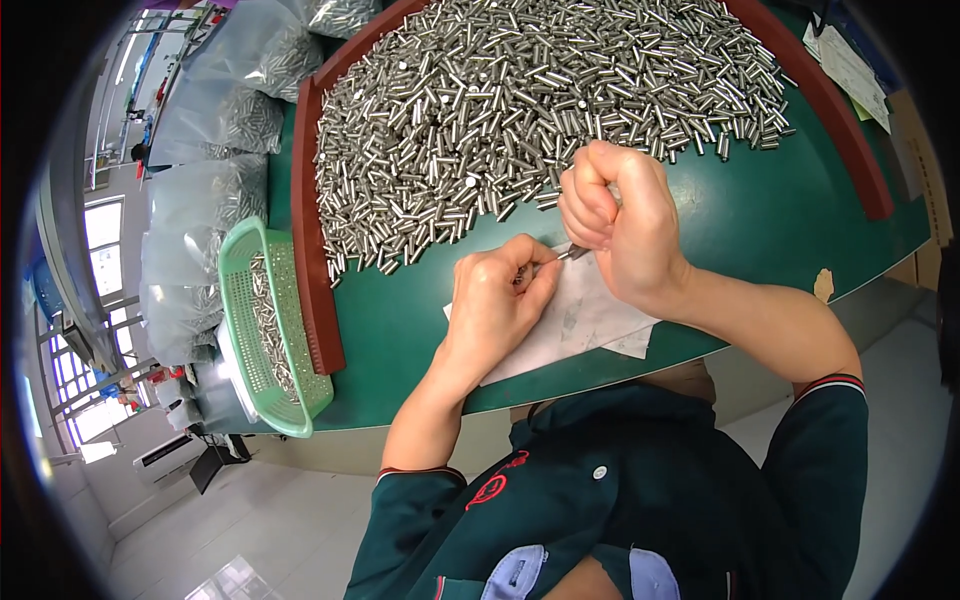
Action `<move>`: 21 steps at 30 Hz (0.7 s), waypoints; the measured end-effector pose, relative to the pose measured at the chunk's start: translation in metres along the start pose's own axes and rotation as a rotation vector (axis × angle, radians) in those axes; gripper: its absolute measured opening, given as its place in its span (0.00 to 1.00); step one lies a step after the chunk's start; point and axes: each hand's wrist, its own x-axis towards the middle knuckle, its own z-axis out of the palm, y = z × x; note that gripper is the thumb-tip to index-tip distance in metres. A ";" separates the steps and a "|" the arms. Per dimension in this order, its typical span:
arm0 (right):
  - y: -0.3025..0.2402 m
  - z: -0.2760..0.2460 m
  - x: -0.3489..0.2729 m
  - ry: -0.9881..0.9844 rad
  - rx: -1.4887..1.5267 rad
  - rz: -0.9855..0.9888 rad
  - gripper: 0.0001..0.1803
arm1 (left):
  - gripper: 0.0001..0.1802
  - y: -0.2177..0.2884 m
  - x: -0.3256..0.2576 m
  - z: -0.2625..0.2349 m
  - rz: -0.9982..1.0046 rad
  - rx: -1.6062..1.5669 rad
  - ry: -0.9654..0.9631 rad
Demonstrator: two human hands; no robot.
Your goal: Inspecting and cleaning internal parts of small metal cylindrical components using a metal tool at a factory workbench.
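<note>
My left hand (498, 300) is closed, with small metal pins (521, 274) showing between its curled fingers and one slim end poking out past the thumb and fingertip. Close beside it, my right hand (632, 225) is bent into a fist, thumb side up. A dark, narrow tip shows below that fist, meeting the pin's end; what the right fingers hold is mostly hidden. Both hands are above a whitish sheet (570, 325) with grey smudges. Just beyond them spreads a large heap of short, shiny metal pins (540, 90) on the green tabletop (740, 215).
Dark red wooden rails (322, 310) border the heap. Left of the rail stands a green plastic basket (308, 392) with pins inside. Several clear plastic bags of pins (190, 245) line the table's left side. Papers (850, 75) and a cardboard box (918, 160) are at the right.
</note>
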 end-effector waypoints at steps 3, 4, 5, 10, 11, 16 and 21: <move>0.001 0.000 0.000 -0.003 -0.005 -0.009 0.21 | 0.03 -0.001 0.000 -0.001 -0.001 0.022 -0.015; 0.001 0.000 0.000 -0.003 -0.005 -0.008 0.21 | 0.03 0.000 0.000 -0.001 -0.007 0.029 -0.020; 0.000 0.000 0.000 -0.006 -0.002 -0.008 0.21 | 0.03 0.000 0.000 -0.001 -0.008 0.029 -0.020; 0.003 -0.002 -0.002 -0.013 -0.020 -0.025 0.21 | 0.03 0.000 0.001 0.000 -0.002 0.014 -0.025; 0.003 -0.003 -0.003 -0.047 -0.035 -0.053 0.19 | 0.03 0.001 0.001 0.000 -0.003 0.013 -0.025; 0.008 -0.002 -0.008 -0.091 -0.153 -0.151 0.17 | 0.04 0.002 0.002 -0.002 0.015 -0.004 -0.040; 0.012 -0.001 -0.013 -0.146 -0.171 -0.215 0.16 | 0.04 0.003 0.001 -0.001 0.019 0.007 -0.023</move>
